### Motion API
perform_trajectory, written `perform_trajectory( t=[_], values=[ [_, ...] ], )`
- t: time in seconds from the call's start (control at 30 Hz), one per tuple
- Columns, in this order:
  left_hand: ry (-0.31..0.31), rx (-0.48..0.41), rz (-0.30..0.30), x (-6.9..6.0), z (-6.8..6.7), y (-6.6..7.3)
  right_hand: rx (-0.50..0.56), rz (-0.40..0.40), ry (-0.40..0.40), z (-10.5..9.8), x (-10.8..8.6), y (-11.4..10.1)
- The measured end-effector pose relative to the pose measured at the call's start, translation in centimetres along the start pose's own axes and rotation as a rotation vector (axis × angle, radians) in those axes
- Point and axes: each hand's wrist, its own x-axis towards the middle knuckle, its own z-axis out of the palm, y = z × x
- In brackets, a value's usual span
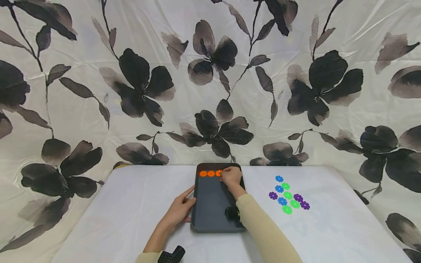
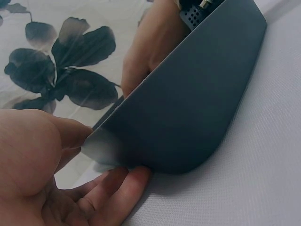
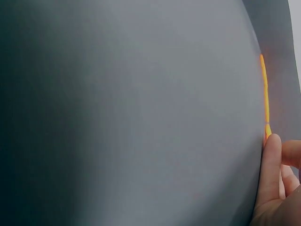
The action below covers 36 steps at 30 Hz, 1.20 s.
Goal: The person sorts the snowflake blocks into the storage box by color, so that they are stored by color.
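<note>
A dark grey rectangular tray [image 1: 208,204] lies on the white table. My left hand [image 1: 178,209] holds its left side; in the left wrist view the thumb is at the rim and fingertips [image 2: 136,181] touch the lower edge. Along the tray's far end sit orange flower-shaped discs [image 1: 210,174] in a row. My right hand [image 1: 232,176] reaches into the far right corner and pinches the disc at the row's right end, partly covering it. In the right wrist view, orange discs [image 3: 265,89] show edge-on beside the right fingertips [image 3: 273,146].
Right of the tray lie loose flower-shaped discs: blue [image 1: 279,189], green [image 1: 287,209] and purple [image 1: 298,197]. A floral cloth [image 1: 263,109] hangs behind the table [image 1: 118,219]. Black wrist cameras sit on both forearms, the right one [image 1: 232,213] over the tray.
</note>
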Motion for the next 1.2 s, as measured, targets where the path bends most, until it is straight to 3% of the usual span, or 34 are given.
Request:
perform_trajectory(
  t=[0.83, 1.0, 1.2],
  values=[
    [0.001, 0.015, -0.020, 0.0, 0.1, 0.0, 0.006, -0.012, 0.000, -0.2, -0.3, 0.0],
    [0.002, 0.016, -0.017, 0.0, 0.3, -0.1, 0.038, 0.008, -0.053, -0.4, -0.3, 0.0],
    [0.000, 0.013, -0.025, 0.2, 0.0, -0.1, 0.087, 0.034, -0.179, -1.0, -0.3, -0.6]
  ],
)
